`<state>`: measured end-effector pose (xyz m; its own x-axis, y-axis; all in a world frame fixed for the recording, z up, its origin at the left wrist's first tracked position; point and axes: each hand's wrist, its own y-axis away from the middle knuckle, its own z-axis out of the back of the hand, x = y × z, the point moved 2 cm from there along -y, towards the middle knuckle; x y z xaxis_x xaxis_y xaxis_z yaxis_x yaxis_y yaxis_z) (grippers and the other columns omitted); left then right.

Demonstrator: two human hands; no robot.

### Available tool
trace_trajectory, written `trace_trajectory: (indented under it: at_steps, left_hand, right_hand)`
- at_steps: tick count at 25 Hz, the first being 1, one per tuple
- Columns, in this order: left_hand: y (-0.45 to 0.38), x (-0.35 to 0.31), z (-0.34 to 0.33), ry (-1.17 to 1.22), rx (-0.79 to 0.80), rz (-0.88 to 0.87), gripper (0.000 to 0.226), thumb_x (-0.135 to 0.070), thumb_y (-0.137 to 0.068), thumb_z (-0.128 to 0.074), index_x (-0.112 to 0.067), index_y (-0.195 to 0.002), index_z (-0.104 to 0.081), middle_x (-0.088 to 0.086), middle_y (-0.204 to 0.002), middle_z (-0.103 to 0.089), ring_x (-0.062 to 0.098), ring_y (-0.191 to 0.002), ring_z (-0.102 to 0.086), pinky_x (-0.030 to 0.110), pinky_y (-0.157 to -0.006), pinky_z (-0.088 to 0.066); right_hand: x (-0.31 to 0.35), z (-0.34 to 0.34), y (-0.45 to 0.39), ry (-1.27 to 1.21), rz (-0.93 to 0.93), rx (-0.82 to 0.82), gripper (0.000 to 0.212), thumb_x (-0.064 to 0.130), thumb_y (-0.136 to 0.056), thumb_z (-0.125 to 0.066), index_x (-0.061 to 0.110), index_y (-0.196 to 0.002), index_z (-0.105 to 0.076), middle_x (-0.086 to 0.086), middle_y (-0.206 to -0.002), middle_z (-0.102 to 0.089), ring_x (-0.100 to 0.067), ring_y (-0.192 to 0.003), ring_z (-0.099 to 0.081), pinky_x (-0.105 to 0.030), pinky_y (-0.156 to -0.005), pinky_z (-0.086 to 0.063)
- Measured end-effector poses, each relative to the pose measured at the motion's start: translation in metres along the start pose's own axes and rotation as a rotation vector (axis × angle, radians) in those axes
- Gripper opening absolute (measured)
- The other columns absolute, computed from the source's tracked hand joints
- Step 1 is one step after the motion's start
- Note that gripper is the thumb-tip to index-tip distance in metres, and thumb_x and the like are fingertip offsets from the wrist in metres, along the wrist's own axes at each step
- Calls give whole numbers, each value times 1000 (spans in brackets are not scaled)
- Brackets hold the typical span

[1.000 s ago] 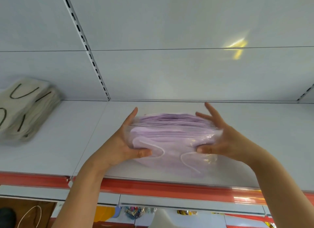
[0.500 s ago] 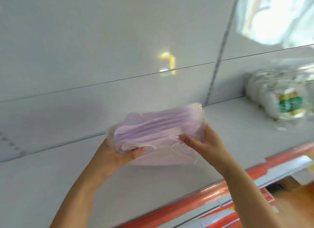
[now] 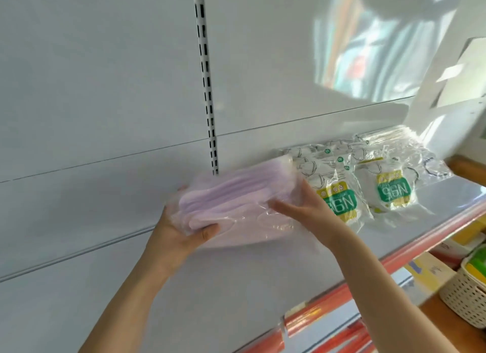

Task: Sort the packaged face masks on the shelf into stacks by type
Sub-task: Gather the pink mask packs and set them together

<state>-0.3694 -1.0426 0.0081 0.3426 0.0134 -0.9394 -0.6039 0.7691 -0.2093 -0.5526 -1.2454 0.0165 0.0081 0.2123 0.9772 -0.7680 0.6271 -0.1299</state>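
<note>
While my left hand [image 3: 178, 231] clamps thumb-over and my right hand [image 3: 302, 210] pinches the crinkly clear wrap, I hold the soft lilac mask pack [image 3: 236, 202] mid-frame above the smooth white shelf [image 3: 263, 287]; glossy N95 packs [image 3: 368, 189] lie right.

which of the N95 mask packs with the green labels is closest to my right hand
The left N95 pack, right beside your right hand. The other green-labelled pack lies farther right on the shelf.
</note>
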Motion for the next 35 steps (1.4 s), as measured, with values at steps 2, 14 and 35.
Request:
trace_trajectory:
  at_steps: [2,14,35]
  left_hand:
    - [-7,17,-13,-67,79,77,116,-63,-44,-94,-32,-144,-44,-20,-131,-60,-14,-113,-58,4,-87,-45]
    - [-5,33,-40,-280,-218,212,135,-33,-70,-90,-26,-159,10,-19,-154,-13,-6,-141,-22,16,-112,-22]
    - [-36,47,-20,52,-77,325,56,-17,-73,-90,-15,-124,-66,2,-117,-76,19,-109,-72,35,-96,-56]
  right_hand:
    - [-18,9,-20,106,-102,161,114,45,-63,-91,32,-154,-24,6,-155,-39,-12,-143,-37,-41,-120,-28]
    - [-24,-13,-37,679,321,-62,111,52,-81,-72,25,-158,2,0,-165,-2,-18,-153,-4,-38,-123,-15]
    - [-12,-19,-103,1226,549,163,69,78,-76,-53,20,-114,-54,-1,-125,-51,-25,-123,-44,-37,-115,-24]
